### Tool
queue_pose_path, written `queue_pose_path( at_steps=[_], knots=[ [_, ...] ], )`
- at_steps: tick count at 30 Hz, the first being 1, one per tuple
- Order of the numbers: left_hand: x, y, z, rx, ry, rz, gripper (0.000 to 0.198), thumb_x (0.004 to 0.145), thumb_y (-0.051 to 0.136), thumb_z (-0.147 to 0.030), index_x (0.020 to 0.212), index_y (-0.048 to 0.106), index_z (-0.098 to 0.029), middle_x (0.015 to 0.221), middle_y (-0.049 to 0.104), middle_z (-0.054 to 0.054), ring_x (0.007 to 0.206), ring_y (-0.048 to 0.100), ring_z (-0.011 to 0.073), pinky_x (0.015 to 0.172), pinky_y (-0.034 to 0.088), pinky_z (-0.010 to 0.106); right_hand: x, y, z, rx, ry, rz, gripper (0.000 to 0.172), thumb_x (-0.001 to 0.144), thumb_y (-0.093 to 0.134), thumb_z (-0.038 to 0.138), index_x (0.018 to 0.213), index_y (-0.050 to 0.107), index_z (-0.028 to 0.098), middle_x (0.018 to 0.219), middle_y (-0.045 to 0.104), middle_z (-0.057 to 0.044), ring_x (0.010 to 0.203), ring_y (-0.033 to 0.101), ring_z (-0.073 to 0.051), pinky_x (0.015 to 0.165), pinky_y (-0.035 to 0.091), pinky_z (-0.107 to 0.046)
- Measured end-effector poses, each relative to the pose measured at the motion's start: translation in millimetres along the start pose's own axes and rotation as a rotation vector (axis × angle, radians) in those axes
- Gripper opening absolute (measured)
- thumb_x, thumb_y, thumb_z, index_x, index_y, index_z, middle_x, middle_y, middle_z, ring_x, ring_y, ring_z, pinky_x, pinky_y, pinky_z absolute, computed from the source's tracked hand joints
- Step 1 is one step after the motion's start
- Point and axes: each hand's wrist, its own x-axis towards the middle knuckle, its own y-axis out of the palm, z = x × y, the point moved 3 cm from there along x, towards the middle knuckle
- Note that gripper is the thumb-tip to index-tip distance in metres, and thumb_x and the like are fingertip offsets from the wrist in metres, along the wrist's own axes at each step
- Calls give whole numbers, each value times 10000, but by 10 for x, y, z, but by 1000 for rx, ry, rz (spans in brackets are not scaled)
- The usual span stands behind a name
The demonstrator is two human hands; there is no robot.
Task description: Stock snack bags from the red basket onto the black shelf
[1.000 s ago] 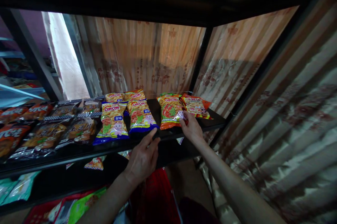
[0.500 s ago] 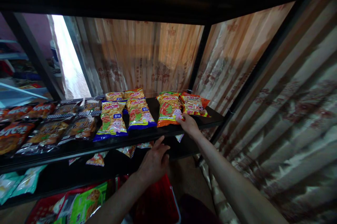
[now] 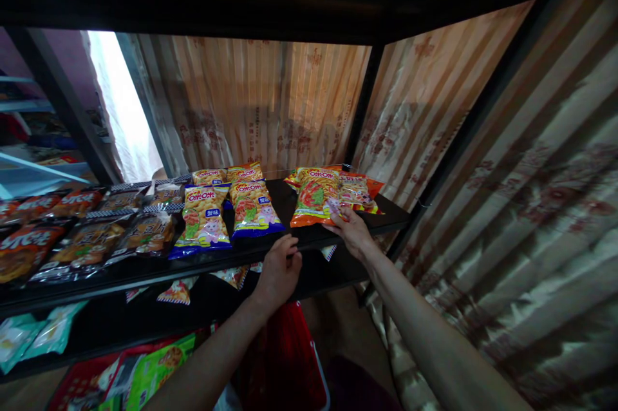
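Note:
An orange-and-yellow snack bag leans at the right part of the black shelf, turned a little to the left. My right hand grips its lower right corner between thumb and fingers. Just behind and to the right lies another snack bag with a red and yellow wrapper. In front of the shelf edge hovers my left hand, its fingers curled in and nothing seen in them. Nearest to it stands a blue-edged snack bag, beside a similar blue-edged bag.
Dark clear-wrapped packets and orange-brown packets fill the left of the shelf. Below are a red basket, a green packet and a lower shelf. Curtains hang behind and at the right.
The orange-and-yellow bag has tilted and shifted right at its base, with my right hand moving right along with it. My left hand has drawn slightly down and left, its fingers curling.

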Motion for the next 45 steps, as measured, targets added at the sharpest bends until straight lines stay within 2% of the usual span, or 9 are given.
queue_pose_path(
  at_steps=[4, 8, 13, 18, 26, 31, 35, 40, 45],
  knots=[
    [146, 67, -78, -198, -63, -73, 396, 819, 541, -216, 1197, 565, -100, 1292, 564, 185, 1128, 599, 238, 955, 485, 347, -41, -146, 154, 42, -9, 60, 339, 587, 804, 290, 805, 552, 224, 855, 627, 38, 717, 643, -125, 718, 620, -332],
    [241, 158, -152, -449, -195, -120, 612, 762, 674, -307, 1295, 474, -84, 1383, 481, 217, 1254, 501, 268, 1047, 398, 362, -229, -197, 311, 53, 24, 216, 401, 617, 809, 351, 938, 591, 249, 907, 670, 25, 779, 662, -141, 737, 596, -300],
    [210, 275, -263, -777, -224, 67, 636, 724, 726, -407, 1257, 501, -141, 1245, 613, 166, 1127, 600, 270, 1005, 441, 406, -566, -126, 322, 56, 83, 336, 373, 653, 801, 366, 932, 589, 238, 897, 676, 13, 793, 648, -135, 753, 557, -281],
    [50, 241, -195, -952, -206, 51, 571, 686, 772, -302, 1200, 546, -199, 1196, 654, 97, 1071, 631, 229, 1005, 445, 400, -846, -95, 282, 13, 85, 384, 330, 679, 783, 374, 906, 584, 241, 919, 671, 4, 846, 636, -155, 811, 528, -316],
    [-377, 36, -71, -933, -236, -25, 616, 703, 758, -304, 1264, 517, -222, 1116, 691, 70, 1005, 652, 218, 957, 473, 403, -1331, 63, 248, 96, 194, 470, 592, 668, 787, 393, 1200, 544, 301, 1236, 604, -35, 1067, 603, -201, 962, 458, -380],
    [-707, -111, -63, -828, -257, 23, 582, 699, 759, -283, 1234, 548, -201, 1113, 693, 67, 995, 651, 214, 937, 482, 381, -1578, 205, 194, 83, 216, 471, 553, 675, 729, 545, 1147, 591, 292, 1125, 671, -54, 1039, 633, -232, 913, 496, -400],
    [-955, -215, -35, -755, -322, 20, 557, 690, 758, -341, 1199, 584, -199, 1120, 691, 65, 1007, 645, 224, 930, 487, 381, -1715, 298, 180, -16, 233, 591, 508, 703, 699, 559, 1114, 612, 273, 1054, 701, -52, 1002, 652, -230, 889, 507, -382],
    [-1058, -288, -99, -721, -381, -32, 598, 649, 779, -380, 1184, 594, -190, 1098, 698, 68, 1027, 641, 233, 970, 467, 401, -1431, 181, 152, -217, 110, 500, 452, 768, 617, 552, 1106, 625, 252, 1071, 700, -55, 989, 654, -217, 876, 517, -373],
    [-992, -231, -137, -670, -422, -63, 623, 614, 802, -378, 1168, 605, -172, 1087, 704, 82, 1051, 635, 254, 997, 447, 416, -732, 23, 400, -718, -434, 230, 348, 853, 524, 343, 1176, 603, 238, 1120, 682, -67, 1054, 625, -219, 961, 465, -398]
  ],
)
